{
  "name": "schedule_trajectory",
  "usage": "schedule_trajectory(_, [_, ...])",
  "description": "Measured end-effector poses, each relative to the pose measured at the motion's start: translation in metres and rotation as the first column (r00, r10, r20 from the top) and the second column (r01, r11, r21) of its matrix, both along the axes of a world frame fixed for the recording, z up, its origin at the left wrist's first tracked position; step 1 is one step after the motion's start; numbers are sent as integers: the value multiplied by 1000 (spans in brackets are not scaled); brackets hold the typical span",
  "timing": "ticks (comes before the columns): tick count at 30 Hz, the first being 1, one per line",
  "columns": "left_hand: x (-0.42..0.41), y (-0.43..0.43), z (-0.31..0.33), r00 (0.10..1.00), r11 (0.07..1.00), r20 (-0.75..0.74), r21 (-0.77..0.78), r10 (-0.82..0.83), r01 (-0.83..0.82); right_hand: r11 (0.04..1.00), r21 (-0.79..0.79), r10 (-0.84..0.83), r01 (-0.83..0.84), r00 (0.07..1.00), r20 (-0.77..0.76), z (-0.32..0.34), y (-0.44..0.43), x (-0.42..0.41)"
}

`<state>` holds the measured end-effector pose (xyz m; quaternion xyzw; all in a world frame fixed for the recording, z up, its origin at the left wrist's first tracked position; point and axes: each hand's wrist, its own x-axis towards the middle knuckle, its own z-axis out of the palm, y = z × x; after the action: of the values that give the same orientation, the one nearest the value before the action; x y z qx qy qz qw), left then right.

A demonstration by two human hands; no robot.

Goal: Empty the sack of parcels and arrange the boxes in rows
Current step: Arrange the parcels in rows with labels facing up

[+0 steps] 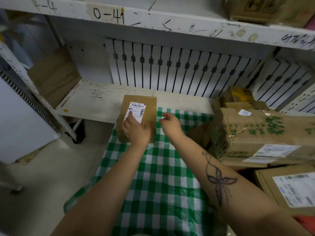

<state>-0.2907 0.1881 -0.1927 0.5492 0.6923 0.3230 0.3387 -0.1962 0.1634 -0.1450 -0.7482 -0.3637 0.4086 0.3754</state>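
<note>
Storeroom w/ white shelving: low shelf at floor level, upper shelf above w/ "0-4" scrawled on its edge, slatted white panel behind. Small brown box stands on end at far edge of the green-checked sack, right at the low shelf's front lip; can't tell if it leans on it. White label w/ barcode faces up toward camera. L hand lies flat on the box front, fingers straight, index tip on the label, not curled round anything. R hand hovers just beside the box's right side, apart from it, fingers loosely spread, holding nothing; a bit blurred. Butterfly tattoo on R forearm. Sack lies spread flat on the tiled floor under both arms. To the right, touching the sack's edge: big taped carton w/ green print, smaller labelled carton nearer camera, and a yellow-taped box behind them.
</note>
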Motion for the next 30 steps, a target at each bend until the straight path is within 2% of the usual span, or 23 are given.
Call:
schedule_trajectory(4, [37,-29,21,989,996,128,41,-79,74,985,173,12,-25,997,76,34,-26,14])
schedule_trajectory(6, [52,-40,29,983,993,137,44,-119,114,976,215,18,-40,994,103,48,-36,21])
schedule_trajectory(8, [69,-52,36,963,985,207,63,-171,161,966,253,16,-49,991,133,59,-49,32])
schedule_trajectory(10, [83,-64,44,922,974,318,105,-223,199,955,291,7,-54,987,160,66,-61,44])
schedule_trajectory(14, [106,-92,59,861,942,384,167,-334,291,946,324,-37,-11,989,143,74,-82,66])
schedule_trajectory(17, [123,-107,72,758,935,556,115,-341,337,935,354,-53,6,991,123,87,-100,82])
schedule_trajectory(18, [128,-109,73,743,926,566,110,-357,361,927,375,-50,-8,988,143,94,-107,89])
schedule_trajectory(19, [131,-111,73,749,907,527,114,-402,406,915,402,-52,-28,981,188,101,-114,96])
schedule_trajectory(21, [133,-114,72,751,843,392,150,-531,517,891,446,-104,-82,920,377,112,-127,111])
schedule_trajectory(23, [137,-117,74,714,762,269,182,-646,621,884,452,-222,-117,746,628,118,-137,130])
schedule_trajectory(25, [142,-119,78,697,716,164,148,-698,682,921,382,-275,-70,578,768,120,-142,149])
schedule_trajectory(26, [146,-120,79,700,710,119,133,-704,692,951,309,-256,-9,541,801,120,-144,159])
schedule_trajectory(28, [151,-121,80,718,722,87,132,-690,679,982,152,-190,116,535,823,120,-148,175])
schedule_trajectory(30, [153,-121,81,740,751,130,141,-660,645,980,28,-132,196,542,830,120,-152,187])
